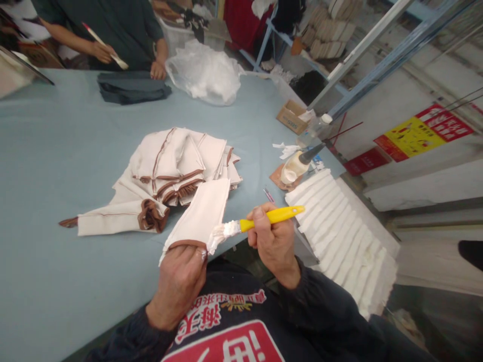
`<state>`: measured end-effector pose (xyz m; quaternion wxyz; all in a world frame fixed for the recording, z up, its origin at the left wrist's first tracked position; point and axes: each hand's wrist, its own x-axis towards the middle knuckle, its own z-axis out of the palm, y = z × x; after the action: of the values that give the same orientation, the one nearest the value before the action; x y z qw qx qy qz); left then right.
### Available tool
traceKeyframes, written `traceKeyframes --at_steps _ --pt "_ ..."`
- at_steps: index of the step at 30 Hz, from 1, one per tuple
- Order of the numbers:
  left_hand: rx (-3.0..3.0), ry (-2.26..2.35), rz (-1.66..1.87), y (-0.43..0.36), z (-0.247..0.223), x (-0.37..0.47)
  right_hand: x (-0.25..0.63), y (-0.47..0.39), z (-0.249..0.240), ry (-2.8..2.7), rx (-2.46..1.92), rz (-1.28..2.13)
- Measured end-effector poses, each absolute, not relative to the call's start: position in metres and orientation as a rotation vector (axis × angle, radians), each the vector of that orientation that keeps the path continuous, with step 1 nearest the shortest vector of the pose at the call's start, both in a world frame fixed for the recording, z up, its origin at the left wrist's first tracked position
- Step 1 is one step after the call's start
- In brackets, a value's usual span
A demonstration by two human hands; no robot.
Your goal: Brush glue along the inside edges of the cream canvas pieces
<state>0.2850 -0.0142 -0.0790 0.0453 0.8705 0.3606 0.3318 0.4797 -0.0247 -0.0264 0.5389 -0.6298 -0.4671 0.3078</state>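
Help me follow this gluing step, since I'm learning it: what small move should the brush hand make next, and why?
Probably a short stroke of the brush along the brown-trimmed edge of the cream fabric piece. The right hand holds the yellow handle with its white, paste-laden bristles already at that edge, and the left hand pins the piece beside them, so the edge looks ready for coating.

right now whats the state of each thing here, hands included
left hand: shut on the cream fabric piece, pinching its brown-trimmed end
right hand: shut on the yellow-handled brush, bristles white with paste, touching the piece's edge
pile of cream pieces: lying loose and overlapped on the table
glue bottle: lying tilted
white strips: laid out in an overlapping row
cardboard box: open
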Motion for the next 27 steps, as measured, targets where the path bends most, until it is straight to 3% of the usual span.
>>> traceKeyframes --at_steps 6,10,16,27 --pt "2.585 1.105 0.999 -0.016 -0.087 0.281 0.492 -0.023 -0.022 -1.048 -1.543 0.613" --pt "2.237 1.175 1.071 -0.013 -0.086 0.278 0.492 -0.028 -0.012 -1.015 -1.481 0.545" --pt "1.340 1.208 0.854 0.019 -0.055 0.258 0.482 -0.013 -0.002 -0.952 -1.230 0.676" --pt "0.960 0.979 0.767 0.028 -0.013 0.246 0.450 0.014 0.007 -1.427 -0.762 0.614"
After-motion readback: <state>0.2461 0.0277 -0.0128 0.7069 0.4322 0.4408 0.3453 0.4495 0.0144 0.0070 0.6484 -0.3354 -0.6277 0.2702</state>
